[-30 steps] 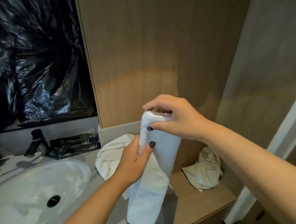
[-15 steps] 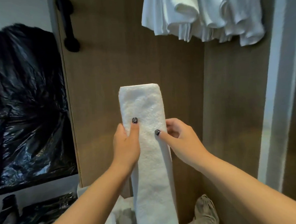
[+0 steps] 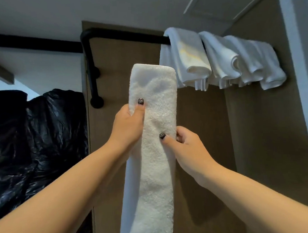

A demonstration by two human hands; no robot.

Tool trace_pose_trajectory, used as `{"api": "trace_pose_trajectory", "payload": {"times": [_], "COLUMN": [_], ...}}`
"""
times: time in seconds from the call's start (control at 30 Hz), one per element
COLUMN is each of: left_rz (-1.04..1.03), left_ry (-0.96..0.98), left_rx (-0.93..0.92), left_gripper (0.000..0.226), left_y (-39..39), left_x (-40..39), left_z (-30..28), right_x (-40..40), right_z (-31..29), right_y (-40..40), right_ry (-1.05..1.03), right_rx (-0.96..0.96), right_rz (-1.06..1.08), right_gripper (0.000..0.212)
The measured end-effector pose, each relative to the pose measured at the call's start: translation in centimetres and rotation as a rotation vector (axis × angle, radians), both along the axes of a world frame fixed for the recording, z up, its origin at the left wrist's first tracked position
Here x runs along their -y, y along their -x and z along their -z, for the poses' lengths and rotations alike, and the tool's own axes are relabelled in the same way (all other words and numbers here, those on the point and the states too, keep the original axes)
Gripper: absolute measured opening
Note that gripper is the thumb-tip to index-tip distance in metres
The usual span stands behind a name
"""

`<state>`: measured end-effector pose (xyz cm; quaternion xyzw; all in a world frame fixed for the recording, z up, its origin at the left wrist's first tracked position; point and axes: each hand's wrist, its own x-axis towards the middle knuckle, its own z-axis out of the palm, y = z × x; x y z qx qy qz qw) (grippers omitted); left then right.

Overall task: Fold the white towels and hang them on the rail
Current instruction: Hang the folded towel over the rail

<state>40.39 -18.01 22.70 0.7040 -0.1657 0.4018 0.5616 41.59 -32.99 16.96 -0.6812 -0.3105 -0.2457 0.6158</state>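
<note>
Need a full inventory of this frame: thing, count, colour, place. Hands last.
folded towel: 1, white, held upright at centre, below the rail, not yet on it
hanging towels: several, exact count unclear, white, draped over the right part of the rail
rail: 1, black, runs along the top of the wood panel, bends down at its left end
wood panel: 1, brown, behind the towels
plastic sheet: 1, black, glossy, crinkled, at left
ceiling: grey-white, top
left hand: 1, dark-painted thumbnail, pinches the folded towel's left edge
right hand: 1, dark-painted thumbnail, pinches its right edge, lower down
</note>
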Motion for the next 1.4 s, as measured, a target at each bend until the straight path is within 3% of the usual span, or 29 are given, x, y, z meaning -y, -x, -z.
{"api": "trace_pose_trajectory", "payload": {"times": [0.3, 0.5, 0.63, 0.77, 0.87, 0.93, 1.03, 1.13, 1.3, 1.4], "left_rz": [0.029, 0.222, 0.350, 0.335, 0.321, 0.284, 0.199, 0.105, -0.013, -0.028], "left_ry": [-0.016, -0.128, -0.172, -0.161, -0.137, -0.104, -0.086, -0.103, -0.149, -0.130], "left_rx": [0.151, 0.104, 0.105, 0.162, 0.248, 0.312, 0.397, 0.449, 0.498, 0.523], "left_gripper": [0.052, 0.059, 0.060, 0.060, 0.053, 0.042, 0.033, 0.031, 0.028, 0.027], "left_y": [-1.8, -3.5, -5.5, -8.5, -10.2, -11.4, -13.0, -14.3, -16.6, -17.4], "left_x": [-3.6, -4.6, -5.2, -5.3, -4.8, -4.2, -3.4, -3.1, -3.0, -3.0], "left_z": [-8.9, -9.7, -9.5, -10.4, -11.6, -12.5, -13.7, -14.8, -15.0, -14.4], "right_x": [-3.1, -4.9, -5.6, -6.0, -5.9, -5.3, -4.8, -4.5, -4.5, -5.5], "right_z": [-12.8, -21.1, -25.8, -29.1, -31.0, -32.2, -33.8, -35.8, -36.6, -36.8], "right_y": [-2.2, -3.9, -5.0, -6.0, -6.8, -7.6, -8.6, -10.2, -11.3, -10.7], "right_ry": [-0.168, -0.386, -0.425, -0.438, -0.478, -0.442, -0.444, -0.385, 0.037, 0.266], "right_rx": [0.060, 0.103, 0.222, 0.332, 0.306, 0.291, 0.316, 0.347, 0.737, 0.834], "right_rz": [0.038, 0.083, 0.134, 0.147, 0.049, 0.113, 0.153, 0.300, 0.699, 0.703], "right_gripper": [0.022, 0.022, 0.020, 0.015, 0.012, 0.019, 0.012, 0.040, 0.049, 0.042]}}
